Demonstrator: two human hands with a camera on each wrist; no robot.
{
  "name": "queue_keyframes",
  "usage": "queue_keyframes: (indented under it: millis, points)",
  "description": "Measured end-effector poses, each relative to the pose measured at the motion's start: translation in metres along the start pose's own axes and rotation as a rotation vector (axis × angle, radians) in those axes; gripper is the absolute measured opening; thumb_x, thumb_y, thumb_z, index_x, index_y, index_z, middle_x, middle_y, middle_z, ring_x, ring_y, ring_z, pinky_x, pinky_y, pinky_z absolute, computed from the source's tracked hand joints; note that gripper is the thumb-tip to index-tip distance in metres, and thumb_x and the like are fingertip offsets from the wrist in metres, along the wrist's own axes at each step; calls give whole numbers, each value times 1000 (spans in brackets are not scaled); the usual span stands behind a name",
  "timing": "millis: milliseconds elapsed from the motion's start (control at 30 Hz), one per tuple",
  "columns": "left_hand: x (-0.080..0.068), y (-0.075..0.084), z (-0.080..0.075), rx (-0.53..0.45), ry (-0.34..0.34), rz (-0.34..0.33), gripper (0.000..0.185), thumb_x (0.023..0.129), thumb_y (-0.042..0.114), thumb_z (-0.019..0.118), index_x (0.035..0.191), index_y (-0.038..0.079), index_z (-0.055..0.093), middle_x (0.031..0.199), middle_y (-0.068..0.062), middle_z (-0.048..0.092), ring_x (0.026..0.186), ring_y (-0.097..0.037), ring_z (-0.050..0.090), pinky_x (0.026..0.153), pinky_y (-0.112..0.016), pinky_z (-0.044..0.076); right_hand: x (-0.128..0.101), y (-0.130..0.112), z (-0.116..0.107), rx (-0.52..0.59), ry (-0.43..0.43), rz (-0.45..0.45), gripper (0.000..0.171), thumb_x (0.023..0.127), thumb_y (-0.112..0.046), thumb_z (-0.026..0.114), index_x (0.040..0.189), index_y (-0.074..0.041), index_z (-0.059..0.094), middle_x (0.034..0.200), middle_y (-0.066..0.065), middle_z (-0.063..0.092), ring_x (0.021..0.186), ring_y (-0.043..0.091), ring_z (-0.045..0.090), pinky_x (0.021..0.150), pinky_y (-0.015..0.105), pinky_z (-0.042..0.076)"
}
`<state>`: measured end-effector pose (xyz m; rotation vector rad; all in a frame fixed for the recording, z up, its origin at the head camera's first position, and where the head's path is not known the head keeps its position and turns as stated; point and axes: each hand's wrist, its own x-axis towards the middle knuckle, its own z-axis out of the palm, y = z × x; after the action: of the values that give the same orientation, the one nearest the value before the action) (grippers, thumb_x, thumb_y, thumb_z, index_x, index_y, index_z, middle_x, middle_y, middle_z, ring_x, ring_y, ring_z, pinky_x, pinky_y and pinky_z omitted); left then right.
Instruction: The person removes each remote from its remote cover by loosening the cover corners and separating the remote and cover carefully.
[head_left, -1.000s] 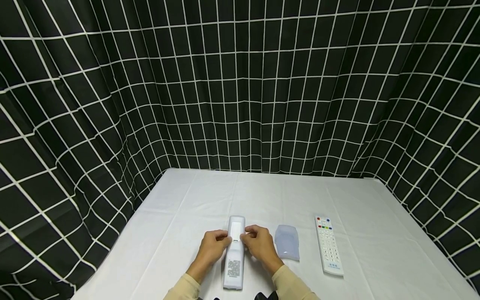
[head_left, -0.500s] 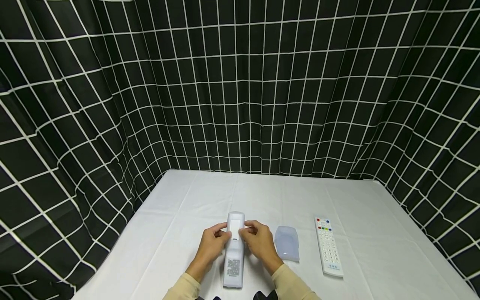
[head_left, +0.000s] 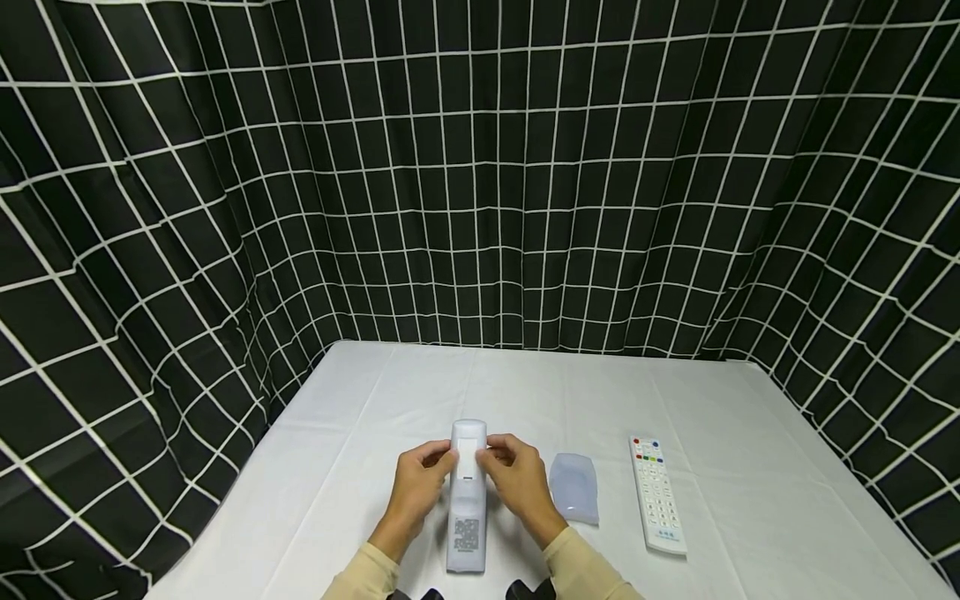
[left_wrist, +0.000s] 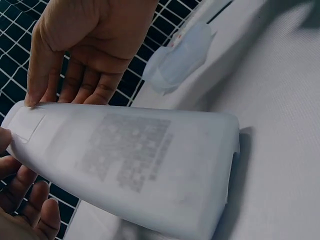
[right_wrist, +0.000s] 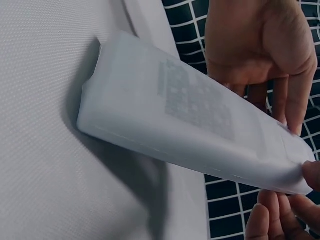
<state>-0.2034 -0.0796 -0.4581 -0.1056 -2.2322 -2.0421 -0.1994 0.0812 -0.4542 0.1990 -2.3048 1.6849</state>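
Remote [head_left: 467, 500] in a cloudy sleeve is held face down, its near end resting on the white bench [head_left: 375, 433] and its far end lifted. A grey code patch is seen on its back. The far end is pinched from the left by the left hand [head_left: 420, 487] and from the right by the right hand [head_left: 521, 483], thumbs on top. Just beside the right hand, an empty clear sleeve [head_left: 574, 487] is laid flat. Farther right, a second remote [head_left: 657, 504] with coloured buttons is laid face up. A black checked curtain [head_left: 480, 167] is hung behind.
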Motion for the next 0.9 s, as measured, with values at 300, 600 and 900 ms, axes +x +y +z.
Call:
queue_keyframes:
  millis: [300,600,900]
  points:
    - [2,8,0,-25,26,36,33,94,20,64,118,-3,65,96,-10,65,85,-20,57,67,-28,47,1,-5,-1,16,1,-71,28,87,-8,71,114,1,65,84,5,67,73,17,61,65,28,52]
    - [3,17,-1,-55,48,78,28,92,13,67,114,-4,68,101,-11,67,92,-22,57,74,-32,48,1,-12,-3,64,-3,-104,29,87,-4,71,115,1,64,87,7,67,79,21,63,70,30,52]
    - [2,23,-1,-59,63,116,31,93,21,67,114,-2,68,104,-11,67,96,-23,56,78,-36,47,-11,-56,-13,67,-10,-127,25,86,6,67,111,9,62,88,17,65,80,31,62,67,26,49]
